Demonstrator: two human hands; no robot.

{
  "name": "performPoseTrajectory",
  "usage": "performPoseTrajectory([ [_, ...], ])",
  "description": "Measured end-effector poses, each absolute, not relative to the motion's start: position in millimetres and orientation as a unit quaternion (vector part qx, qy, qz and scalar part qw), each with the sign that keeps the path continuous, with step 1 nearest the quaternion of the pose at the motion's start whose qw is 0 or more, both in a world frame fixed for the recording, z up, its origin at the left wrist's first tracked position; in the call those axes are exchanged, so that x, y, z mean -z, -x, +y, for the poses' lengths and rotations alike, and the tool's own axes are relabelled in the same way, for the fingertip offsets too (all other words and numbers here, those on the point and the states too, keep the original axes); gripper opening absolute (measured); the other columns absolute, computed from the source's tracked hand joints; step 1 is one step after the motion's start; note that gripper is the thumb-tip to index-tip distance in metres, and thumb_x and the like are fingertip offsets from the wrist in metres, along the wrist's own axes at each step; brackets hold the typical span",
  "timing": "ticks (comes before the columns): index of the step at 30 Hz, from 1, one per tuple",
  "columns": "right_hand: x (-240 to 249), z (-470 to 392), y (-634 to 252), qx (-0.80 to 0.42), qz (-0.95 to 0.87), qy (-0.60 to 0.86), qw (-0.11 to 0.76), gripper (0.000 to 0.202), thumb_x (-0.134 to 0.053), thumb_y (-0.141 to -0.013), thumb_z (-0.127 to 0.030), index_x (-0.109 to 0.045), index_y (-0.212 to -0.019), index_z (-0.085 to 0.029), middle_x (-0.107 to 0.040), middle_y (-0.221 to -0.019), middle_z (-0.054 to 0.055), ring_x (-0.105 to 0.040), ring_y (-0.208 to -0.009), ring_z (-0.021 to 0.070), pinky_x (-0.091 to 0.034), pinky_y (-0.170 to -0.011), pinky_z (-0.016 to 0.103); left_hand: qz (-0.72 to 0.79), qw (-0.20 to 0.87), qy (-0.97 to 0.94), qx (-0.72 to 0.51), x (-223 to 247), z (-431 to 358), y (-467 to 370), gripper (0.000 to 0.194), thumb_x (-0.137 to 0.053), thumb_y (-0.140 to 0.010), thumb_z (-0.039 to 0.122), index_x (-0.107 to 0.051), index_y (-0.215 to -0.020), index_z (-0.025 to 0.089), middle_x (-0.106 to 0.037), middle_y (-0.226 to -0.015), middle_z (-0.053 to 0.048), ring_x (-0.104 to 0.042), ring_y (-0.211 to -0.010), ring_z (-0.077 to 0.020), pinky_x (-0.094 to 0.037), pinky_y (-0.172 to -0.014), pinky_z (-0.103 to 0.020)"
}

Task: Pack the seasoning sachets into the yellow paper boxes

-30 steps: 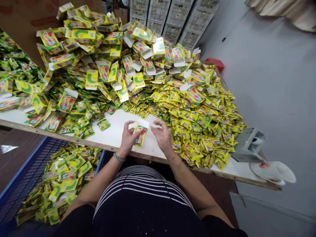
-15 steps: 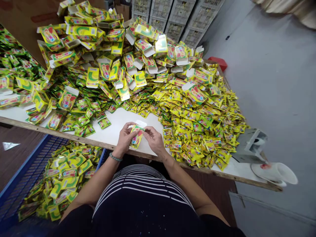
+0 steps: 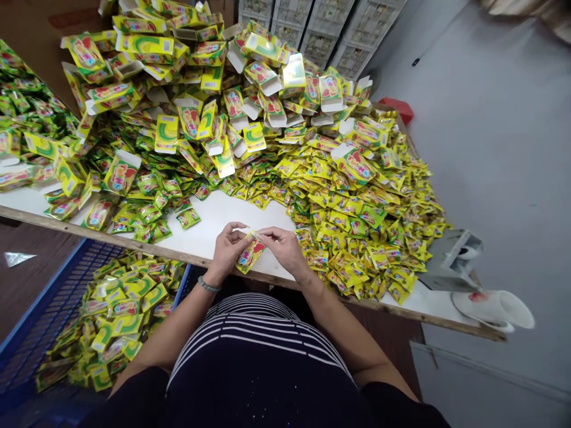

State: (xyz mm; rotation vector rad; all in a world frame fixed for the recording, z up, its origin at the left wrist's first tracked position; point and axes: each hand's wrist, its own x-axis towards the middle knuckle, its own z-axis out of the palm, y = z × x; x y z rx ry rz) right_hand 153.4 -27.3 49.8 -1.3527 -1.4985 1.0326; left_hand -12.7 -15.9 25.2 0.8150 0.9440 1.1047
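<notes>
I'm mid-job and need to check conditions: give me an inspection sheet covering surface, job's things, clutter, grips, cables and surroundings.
Surface: white tabletop with a wooden front edge.
Job's things: small carton held at the table's front; loose cartons heaped at the back, many flaps open; green sachets left, yellow sachets right.
Clutter: grey device and white container, lying tipped, at the right end.
Grips: bare hands; left grip holds the small carton, right grip has fingertips at its upper end, pinch unclear.
Cables: thin line on the wall, possibly a cord.
Surroundings: blue crate of yellow packs below left; pale crates stacked behind.
</notes>
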Motion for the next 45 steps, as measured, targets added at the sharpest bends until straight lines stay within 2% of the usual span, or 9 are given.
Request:
performPoseTrajectory([
  [11,-33,-23,-162,-0.553,-0.47,0.514,0.457,0.031,-0.078,-0.071,-0.047,-0.08,-0.087,-0.02,-0.078,-0.088,0.004,-0.07,-0.079,0.0193,-0.057,-0.08,0.035,0.422,0.683,-0.369,-0.468,-28,-18,12,0.05,-0.088,-0.06,0.034,-0.068,-0.1,0.014,-0.073,-0.073,-0.002,-0.068,-0.064,-0.0132,-0.053,-0.065,-0.024],
  [18,-42,-50,-148,-0.328,-0.637,0.522,0.463,0.025,-0.063,-0.088,-0.039,-0.078,-0.103,-0.025,-0.076,-0.107,0.007,-0.066,-0.103,0.0244,-0.052,-0.097,0.044,0.421,0.702,-0.327,-0.472,-35,-20,13,0.049,-0.09,-0.056,0.032,-0.07,-0.097,0.014,-0.071,-0.069,0.0,-0.064,-0.058,-0.0112,-0.05,-0.059,-0.023],
  [21,-35,-66,-136,-0.289,-0.638,0.536,0.472,0.037,-0.055,-0.093,-0.037,-0.067,-0.126,-0.024,-0.069,-0.126,0.009,-0.063,-0.115,0.0249,-0.049,-0.103,0.044,0.423,0.708,-0.302,-0.479,-33,-22,7,0.052,-0.089,-0.057,0.032,-0.068,-0.1,0.015,-0.071,-0.069,0.0,-0.064,-0.058,-0.0109,-0.049,-0.058,-0.022],
  [26,-32,-71,-124,-0.351,-0.623,0.513,0.476,0.052,-0.041,-0.101,-0.039,-0.039,-0.15,-0.025,-0.06,-0.14,0.008,-0.055,-0.131,0.0224,-0.043,-0.11,0.042,0.446,0.687,-0.314,-0.479,-44,-19,16,0.057,-0.089,-0.055,0.039,-0.064,-0.101,0.017,-0.072,-0.071,0.0,-0.065,-0.06,-0.0131,-0.051,-0.061,-0.024],
  [29,-33,-63,-142,-0.308,-0.682,0.5,0.436,0.046,-0.045,-0.099,-0.041,-0.051,-0.142,-0.025,-0.059,-0.14,0.009,-0.052,-0.132,0.0224,-0.042,-0.111,0.043,0.521,0.616,-0.443,-0.391,-71,-19,78,0.054,-0.085,-0.059,0.046,-0.067,-0.101,0.019,-0.07,-0.067,-0.002,-0.063,-0.056,-0.016,-0.047,-0.053,-0.025],
  [31,-30,-56,-168,-0.214,-0.689,0.552,0.418,0.036,-0.051,-0.096,-0.04,-0.066,-0.124,-0.021,-0.064,-0.132,0.012,-0.057,-0.125,0.025,-0.043,-0.108,0.044,0.598,0.508,-0.57,-0.241,-92,-22,138,0.052,-0.083,-0.059,0.05,-0.07,-0.099,0.02,-0.07,-0.065,-0.004,-0.062,-0.054,-0.0188,-0.043,-0.049,-0.026],
  [35,-11,-42,-220,-0.042,-0.635,0.713,0.294,0.036,-0.048,-0.094,-0.032,-0.066,-0.12,-0.013,-0.066,-0.123,0.02,-0.057,-0.116,0.0331,-0.041,-0.102,0.053,0.714,0.275,-0.643,0.02,-115,-27,216,0.052,-0.071,-0.067,0.059,-0.069,-0.106,0.025,-0.073,-0.071,-0.001,-0.067,-0.067,-0.0273,-0.046,-0.061,-0.032],
  [40,11,-35,-210,-0.047,-0.673,0.721,0.157,0.036,-0.056,-0.09,-0.03,-0.067,-0.117,-0.009,-0.06,-0.128,0.026,-0.053,-0.115,0.0382,-0.04,-0.099,0.054,0.759,0.073,-0.647,-0.006,-79,4,176,0.051,-0.052,-0.086,0.05,-0.062,-0.122,0.015,-0.07,-0.112,-0.019,-0.064,-0.102,-0.0356,-0.047,-0.082,-0.04],
  [45,21,-44,-198,-0.123,-0.722,0.636,0.242,0.034,-0.056,-0.09,-0.024,-0.067,-0.121,-0.016,-0.062,-0.131,0.017,-0.054,-0.122,0.0307,-0.042,-0.106,0.047,0.742,0.086,-0.664,-0.041,-35,42,119,0.038,-0.049,-0.089,0.03,-0.069,-0.116,0.014,-0.067,-0.108,-0.022,-0.061,-0.104,-0.0344,-0.044,-0.088,-0.041],
])
